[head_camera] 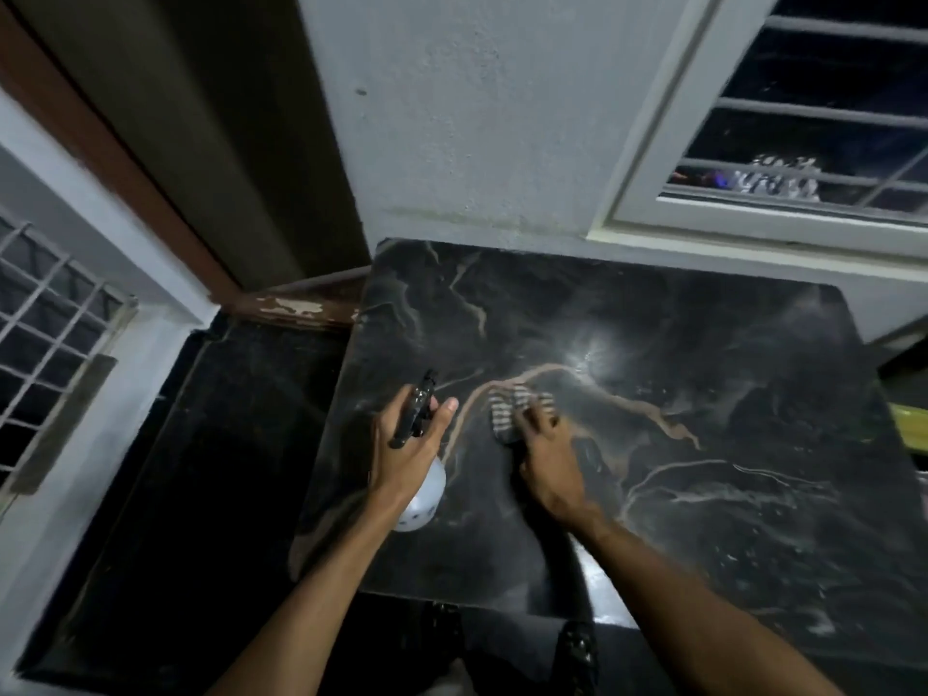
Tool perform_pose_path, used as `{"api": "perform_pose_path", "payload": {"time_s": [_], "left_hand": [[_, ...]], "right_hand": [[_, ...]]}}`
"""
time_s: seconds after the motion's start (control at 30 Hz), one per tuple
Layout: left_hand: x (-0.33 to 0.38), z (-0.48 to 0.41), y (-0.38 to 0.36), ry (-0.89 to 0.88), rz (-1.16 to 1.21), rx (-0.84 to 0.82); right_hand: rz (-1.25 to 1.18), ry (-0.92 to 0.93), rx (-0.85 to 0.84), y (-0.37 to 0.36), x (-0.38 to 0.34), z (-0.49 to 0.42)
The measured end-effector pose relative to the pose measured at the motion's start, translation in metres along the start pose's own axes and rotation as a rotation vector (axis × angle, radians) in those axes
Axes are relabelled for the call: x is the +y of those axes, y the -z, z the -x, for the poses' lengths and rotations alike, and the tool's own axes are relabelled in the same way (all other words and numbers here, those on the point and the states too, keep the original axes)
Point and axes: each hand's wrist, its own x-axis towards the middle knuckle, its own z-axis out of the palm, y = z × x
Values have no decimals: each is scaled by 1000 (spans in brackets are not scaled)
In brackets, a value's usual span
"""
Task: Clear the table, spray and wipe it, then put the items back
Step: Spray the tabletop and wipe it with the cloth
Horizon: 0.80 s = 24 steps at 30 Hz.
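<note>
A black marble-patterned table (pixel 703 494) with pale brown veins fills the right half of the view. My left hand (pixel 407 449) grips a spray bottle (pixel 427 499) with a white body and a black trigger head, held over the table's left part, nozzle pointing away from me. My right hand (pixel 547 459) presses a striped grey-and-white cloth (pixel 507 414) flat on the tabletop near its middle left. A bright light glare lies on the surface just beyond the cloth. No other items stand on the table.
A white wall (pixel 477 118) backs the table, with a barred window (pixel 813 123) at upper right. A dark doorway with a brown frame (pixel 150 193) is at upper left. Dark floor (pixel 201 469) lies left of the table. A yellow object (pixel 911 424) shows at the right edge.
</note>
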Motion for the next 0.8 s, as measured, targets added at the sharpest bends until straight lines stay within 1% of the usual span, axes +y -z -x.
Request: {"api": "perform_pose_path", "payload": {"time_s": [0.03, 0.07, 0.1, 0.13, 0.2, 0.23, 0.27, 0.33, 0.37, 0.4, 0.43, 0.5, 0.53, 0.57, 0.67, 0.73, 0.8], "left_hand": [[3, 3, -16, -5, -3, -16], [6, 5, -30, -3, -13, -28], [8, 7, -43, -1, -27, -39], [9, 9, -55, -6, -36, -55], [12, 17, -75, -20, -35, -78], [15, 23, -87, -26, -35, -83], [17, 30, -98, -33, -41, -87], [23, 45, -125, -28, -64, -100], [25, 51, -136, -23, -77, -104], [29, 56, -149, -30, -91, -107], [33, 62, -165, -50, -102, -106], [38, 74, -192, -72, -125, -95], [41, 81, -207, -69, -137, -91], [45, 87, -220, -68, -149, -87], [51, 99, -256, -60, -152, -108], [53, 102, -274, -11, -107, -127], [51, 104, -288, -13, -129, -124]], "right_hand": [[41, 116, -53, -2, 5, 11], [53, 185, -67, 0, 16, 17], [32, 159, -47, 8, 31, 18], [-7, 42, -1, 17, 52, 18], [-85, -257, 102, 33, 91, 22], [-82, -285, 108, 37, 101, 31], [-47, -214, 84, 36, 106, 42], [31, 20, 6, 29, 117, 75], [29, 94, 3, 28, 127, 87], [9, 83, 23, 33, 145, 96], [-29, -10, 81, 41, 169, 101], [-88, -285, 186, 62, 217, 107], [-90, -388, 193, 72, 239, 112], [-81, -439, 183, 82, 259, 116], [-94, -493, 206, 103, 302, 119], [-108, -517, 233, 107, 309, 114], [-126, -512, 229, 106, 305, 107]]}}
